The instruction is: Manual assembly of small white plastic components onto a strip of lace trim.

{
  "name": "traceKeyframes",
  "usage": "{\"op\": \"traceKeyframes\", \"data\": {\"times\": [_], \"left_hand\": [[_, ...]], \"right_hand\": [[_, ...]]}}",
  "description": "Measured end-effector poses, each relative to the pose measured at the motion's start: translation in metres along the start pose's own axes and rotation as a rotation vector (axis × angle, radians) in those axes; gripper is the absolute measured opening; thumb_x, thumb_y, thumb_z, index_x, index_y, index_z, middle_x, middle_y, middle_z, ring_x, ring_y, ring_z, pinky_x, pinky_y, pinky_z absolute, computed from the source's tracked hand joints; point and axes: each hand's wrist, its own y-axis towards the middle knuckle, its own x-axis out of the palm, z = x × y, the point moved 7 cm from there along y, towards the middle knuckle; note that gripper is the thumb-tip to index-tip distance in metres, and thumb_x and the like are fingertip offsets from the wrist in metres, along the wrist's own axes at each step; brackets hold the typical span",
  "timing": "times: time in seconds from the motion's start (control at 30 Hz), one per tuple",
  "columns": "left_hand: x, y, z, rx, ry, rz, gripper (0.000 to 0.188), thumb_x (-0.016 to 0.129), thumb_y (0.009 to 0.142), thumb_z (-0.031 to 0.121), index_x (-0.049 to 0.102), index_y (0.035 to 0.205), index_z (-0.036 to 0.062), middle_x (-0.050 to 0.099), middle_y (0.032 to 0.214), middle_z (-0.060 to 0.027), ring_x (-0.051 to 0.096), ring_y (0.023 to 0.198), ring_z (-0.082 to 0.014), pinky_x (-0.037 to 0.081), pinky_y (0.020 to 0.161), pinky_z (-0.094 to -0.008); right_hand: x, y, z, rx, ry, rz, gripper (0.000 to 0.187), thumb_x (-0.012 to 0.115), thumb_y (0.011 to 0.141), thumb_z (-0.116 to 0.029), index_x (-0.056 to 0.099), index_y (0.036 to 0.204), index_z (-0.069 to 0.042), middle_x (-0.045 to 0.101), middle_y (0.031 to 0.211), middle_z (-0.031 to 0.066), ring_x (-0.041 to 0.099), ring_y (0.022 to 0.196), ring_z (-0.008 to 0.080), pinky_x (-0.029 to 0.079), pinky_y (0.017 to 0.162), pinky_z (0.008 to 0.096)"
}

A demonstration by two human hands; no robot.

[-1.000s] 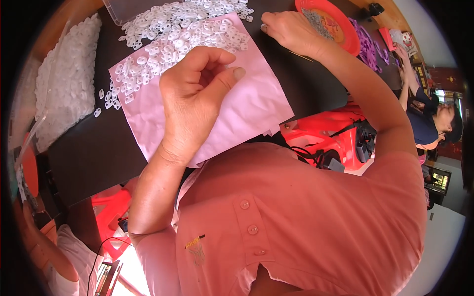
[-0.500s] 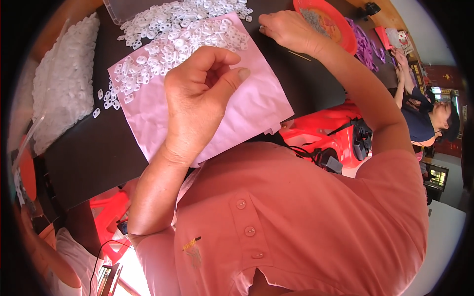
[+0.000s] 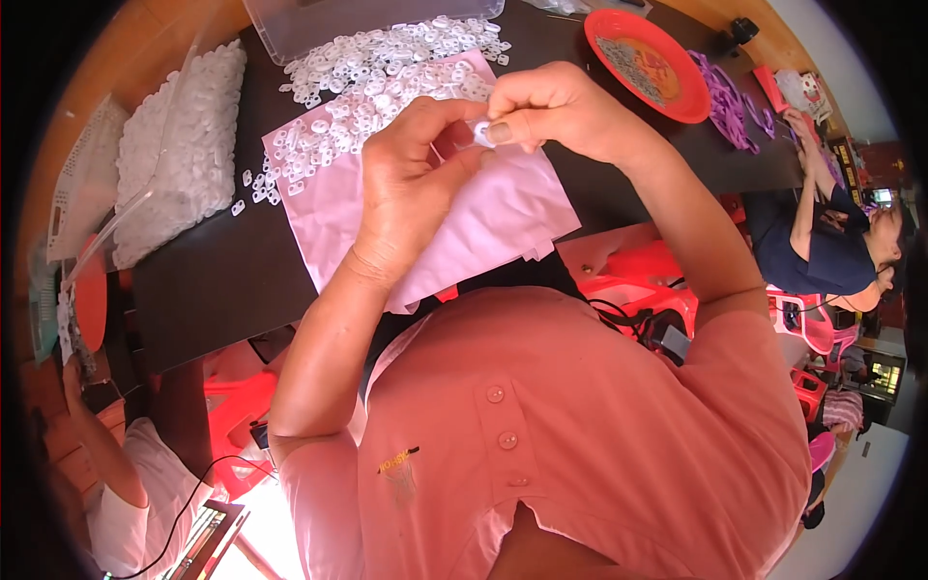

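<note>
One clear plastic bag packed with white pieces [image 3: 179, 159] lies far left on the dark brown tabletop [image 3: 217, 285]. Next, a loose heap of small flat white plastic pieces with holes [image 3: 387, 82] spills over the far part of a pale pink cloth [image 3: 493, 222], a clear plastic bin [image 3: 382, 27] behind it. Left hand [image 3: 471, 135] is over the cloth, thumb and index curved toward each other with a gap between – can't tell if they touch anything. Small white plastic piece [image 3: 481, 130] sits in that gap, just left of the right thumb tip; right hand [image 3: 493, 124] is nearer and looks to be pinching it between thumb and index. Long axis unclear, piece is too small and partly covered. Looks: glossy white, rounded, apparently a dark opening – details blurred. Right of the hands, well apart: round red plastic plate [image 3: 698, 101] holding small grey parts [image 3: 628, 70], then tangled purple strips [image 3: 720, 101]. Far right, a person in a dark blue top [image 3: 822, 246].
</note>
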Motion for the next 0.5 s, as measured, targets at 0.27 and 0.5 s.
{"op": "traceKeyframes", "data": {"times": [0.27, 0.5], "left_hand": [[0.000, -0.002, 0.003, 0.023, -0.170, 0.039, 0.024, 0.076, 0.073, -0.004, 0.068, 0.095, 0.0030, 0.061, 0.078, 0.0007, 0.056, 0.069, -0.0067, 0.047, 0.062, -0.0205], [0.003, -0.003, 0.014, 0.150, -0.070, -0.005, 0.027, 0.081, 0.071, 0.001, 0.068, 0.094, 0.0036, 0.062, 0.079, 0.0014, 0.055, 0.068, -0.0058, 0.046, 0.061, -0.0200]], "right_hand": [[0.004, -0.011, -0.006, -0.008, 0.113, 0.044, 0.021, 0.070, 0.085, -0.020, 0.064, 0.075, -0.002, 0.048, 0.056, -0.0019, 0.045, 0.052, 0.0065, 0.033, 0.050, 0.0235], [0.006, -0.015, -0.003, 0.015, 0.150, 0.038, 0.021, 0.069, 0.085, -0.019, 0.064, 0.074, -0.001, 0.049, 0.055, -0.0007, 0.045, 0.050, 0.0067, 0.032, 0.048, 0.0228]]}}
